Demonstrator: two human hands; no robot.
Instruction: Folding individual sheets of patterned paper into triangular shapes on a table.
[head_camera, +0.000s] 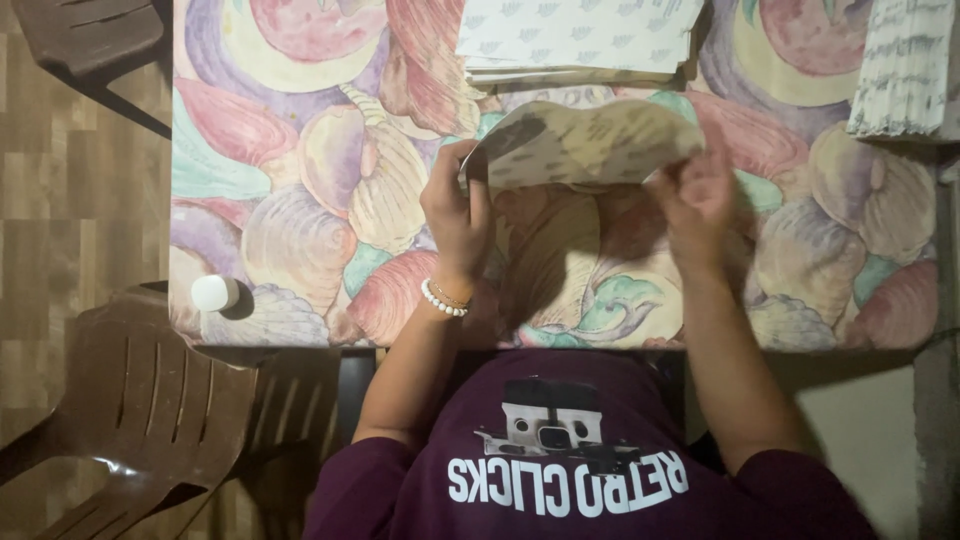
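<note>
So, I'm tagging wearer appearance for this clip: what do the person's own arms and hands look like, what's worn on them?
Both forearms are bare. The left hand has a white beaded bracelet at the wrist; the right hand wears nothing visible, though it is blurred. Short maroon sleeves of a T-shirt with a white print cover the upper arms.

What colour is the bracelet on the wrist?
White. The bracelet is a string of small white beads on the left hand's wrist, seen in the head view.
</note>
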